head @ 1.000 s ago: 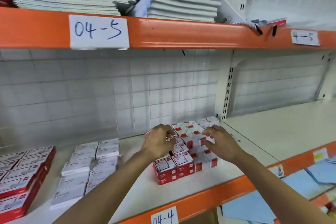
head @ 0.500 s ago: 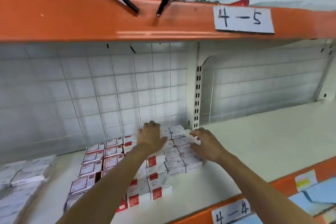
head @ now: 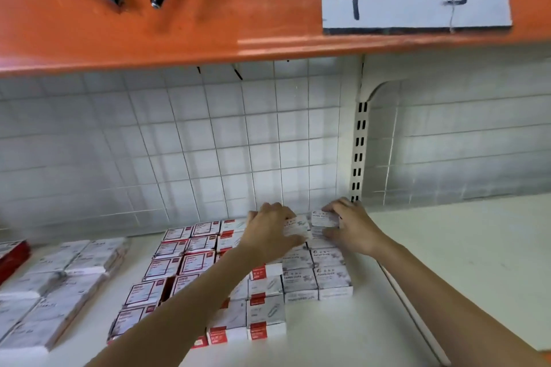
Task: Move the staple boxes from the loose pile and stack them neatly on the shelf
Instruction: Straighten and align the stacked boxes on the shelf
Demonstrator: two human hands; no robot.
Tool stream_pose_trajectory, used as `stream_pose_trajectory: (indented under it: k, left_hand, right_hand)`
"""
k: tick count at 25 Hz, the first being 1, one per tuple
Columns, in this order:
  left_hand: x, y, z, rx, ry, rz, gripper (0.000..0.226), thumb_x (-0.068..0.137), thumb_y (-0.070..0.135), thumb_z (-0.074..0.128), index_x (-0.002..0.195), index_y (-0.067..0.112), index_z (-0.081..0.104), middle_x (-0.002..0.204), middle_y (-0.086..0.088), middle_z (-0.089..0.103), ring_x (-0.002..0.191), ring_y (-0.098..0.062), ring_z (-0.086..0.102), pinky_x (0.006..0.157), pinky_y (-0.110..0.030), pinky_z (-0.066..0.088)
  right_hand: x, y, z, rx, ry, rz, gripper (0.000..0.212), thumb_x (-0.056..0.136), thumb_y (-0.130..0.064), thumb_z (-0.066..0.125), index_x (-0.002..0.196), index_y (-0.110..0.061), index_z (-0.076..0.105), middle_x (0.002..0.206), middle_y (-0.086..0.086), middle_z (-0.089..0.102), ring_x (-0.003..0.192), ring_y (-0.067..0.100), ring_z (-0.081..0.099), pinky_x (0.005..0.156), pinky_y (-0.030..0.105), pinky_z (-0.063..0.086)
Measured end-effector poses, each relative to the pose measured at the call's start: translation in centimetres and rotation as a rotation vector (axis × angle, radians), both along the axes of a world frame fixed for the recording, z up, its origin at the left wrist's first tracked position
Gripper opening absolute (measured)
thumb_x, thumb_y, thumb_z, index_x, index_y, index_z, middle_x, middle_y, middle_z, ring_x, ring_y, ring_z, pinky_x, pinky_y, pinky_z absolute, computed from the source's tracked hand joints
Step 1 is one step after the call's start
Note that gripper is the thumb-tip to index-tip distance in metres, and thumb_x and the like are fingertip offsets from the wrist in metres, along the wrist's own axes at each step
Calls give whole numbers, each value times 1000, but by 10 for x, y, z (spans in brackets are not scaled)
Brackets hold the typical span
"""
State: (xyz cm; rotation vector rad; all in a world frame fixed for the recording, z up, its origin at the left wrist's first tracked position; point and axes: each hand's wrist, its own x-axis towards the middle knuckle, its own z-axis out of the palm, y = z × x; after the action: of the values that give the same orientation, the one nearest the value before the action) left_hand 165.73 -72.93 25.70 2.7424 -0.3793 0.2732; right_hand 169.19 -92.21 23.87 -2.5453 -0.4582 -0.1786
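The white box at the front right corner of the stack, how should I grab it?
Take the front right white box by its two side walls, coming from above and the front. Its right side and front face are free over the bare shelf; its left side abuts a neighbouring white box, so wiggle a finger in or slide it rightward first.

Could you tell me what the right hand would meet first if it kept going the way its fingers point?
Probably the white tiled back wall just behind the right hand; depth is unclear.
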Motion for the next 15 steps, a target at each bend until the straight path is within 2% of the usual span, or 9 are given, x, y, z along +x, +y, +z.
stream_pose_trajectory:
  k: [2,5,8,12,15]
  left_hand:
    - [-23,0,4,-93,56,-77,44,76,48,69,112,23,59,103,9,53,100,-12,46,93,-31,37]
    - [-54,-8,-1,-29,41,-196,44,75,49,70,108,22,60,103,5,52,94,-11,43,86,-29,36]
    - [-72,-14,-9,111,-4,-234,47,74,54,66,108,22,60,106,3,52,100,-14,43,90,-32,32]
    - [-87,-16,-24,123,-24,-240,46,72,58,64,103,27,50,97,11,47,96,-10,37,88,-29,28]
    - [-91,-13,-34,228,-144,-206,46,76,56,59,108,23,50,110,6,49,106,-14,37,92,-30,27]
  right_hand:
    - [-21,-14,3,114,6,19,42,82,-26,70,120,-18,53,119,-3,48,109,15,45,88,20,37]
    - [-60,-29,5,203,29,81,31,79,-24,72,102,-27,52,105,-9,48,83,0,49,68,11,37]
    - [-90,-35,9,191,34,117,28,78,-17,71,94,-29,53,100,-10,51,75,-2,48,66,10,37]
    - [-110,-45,12,158,70,168,30,75,-13,73,93,-30,55,98,-10,54,74,-4,49,67,11,39]
    - [-115,-49,7,87,103,209,32,75,-14,73,94,-33,55,100,-10,52,79,-9,48,69,9,38]
